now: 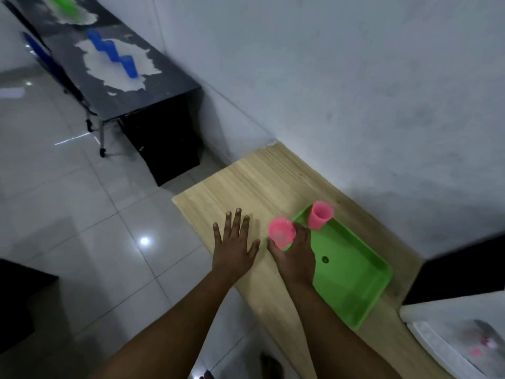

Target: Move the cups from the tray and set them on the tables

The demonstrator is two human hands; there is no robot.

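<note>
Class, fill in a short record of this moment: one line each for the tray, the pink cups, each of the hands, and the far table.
tray: green tray on the wooden table, by the wall
cup in tray: one pink cup upright in the tray's far corner
cup in hand: second pink cup at the tray's near-left edge
right hand: right hand grips the second pink cup
left hand: left hand open, fingers spread over the wooden table
far table: dark table with blue cups and green cups
</note>
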